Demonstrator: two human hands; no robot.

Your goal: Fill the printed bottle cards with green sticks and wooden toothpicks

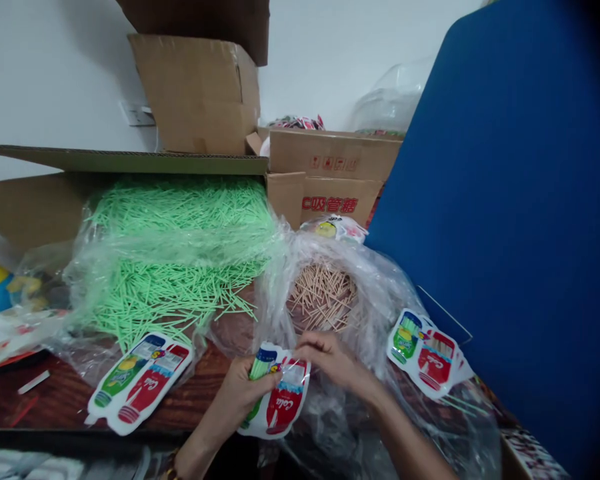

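My left hand (247,391) grips a bottle-shaped candy pouch (286,403) with a green half and a red Cola half, its thumb across the front. Green sticks show in the pouch's green side. At the pouch's top right edge, my right hand (325,357) has its fingers pinched together; whether anything thin is between them I cannot make out. Just beyond lies a heap of tan sticks (324,297) in an open clear plastic bag (375,293). A large pile of bright green sticks (180,280) spills from a bag at the left.
Another pouch (140,383) lies flat at the left front. A stack of pouches (425,353) rests on plastic at the right. Cardboard boxes (335,157) stand along the wall, and a blue panel (500,220) leans at the right. The brown table (70,387) carries a white scrap.
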